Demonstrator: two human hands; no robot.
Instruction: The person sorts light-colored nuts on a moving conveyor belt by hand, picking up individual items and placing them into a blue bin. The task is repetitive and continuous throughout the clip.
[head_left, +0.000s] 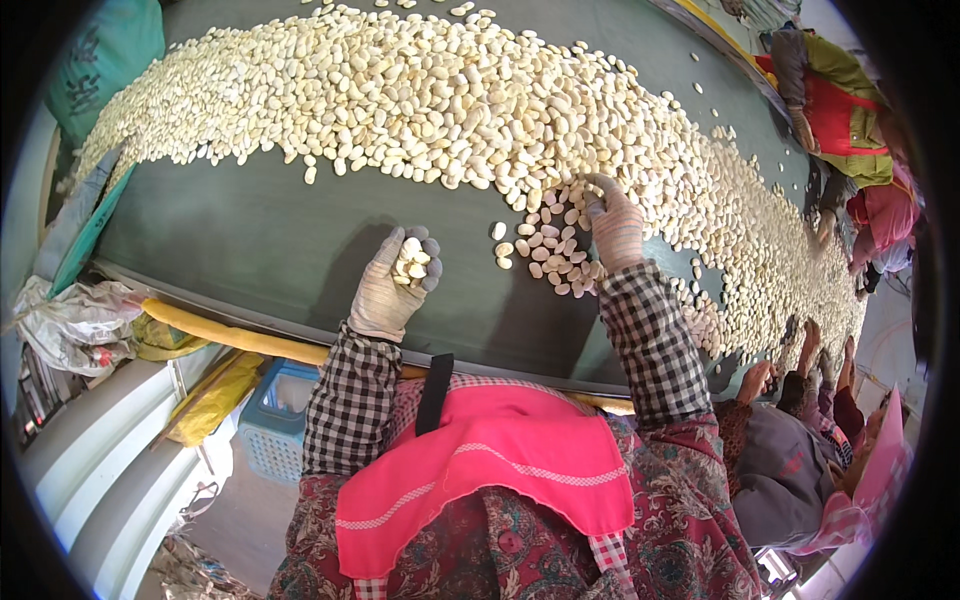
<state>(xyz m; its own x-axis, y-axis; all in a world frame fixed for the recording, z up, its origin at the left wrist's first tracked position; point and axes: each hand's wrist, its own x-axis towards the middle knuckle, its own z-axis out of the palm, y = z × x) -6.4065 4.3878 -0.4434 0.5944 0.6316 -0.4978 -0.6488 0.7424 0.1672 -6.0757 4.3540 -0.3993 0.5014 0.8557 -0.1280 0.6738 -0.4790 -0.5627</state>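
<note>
My left hand (391, 289), in a pale knit glove with grey fingertips, is turned palm up above the dark green belt (247, 232). Several white beans (412, 262) rest in its cupped palm. My right hand (618, 221), also gloved, reaches down to the near edge of a broad band of large white beans (450, 97). Its fingertips touch the beans there; whether one is pinched between them cannot be made out. Just left of this hand, a small loose group of pinkish-white beans (555, 251) lies on the belt.
A teal sack (109, 64) stands at the far left end. Yellow padding (232, 330) runs along the near edge, with a blue plastic basket (274, 442) below it. Co-workers' hands (756, 381) work at the beans on the right; another person (840, 112) stands across the belt.
</note>
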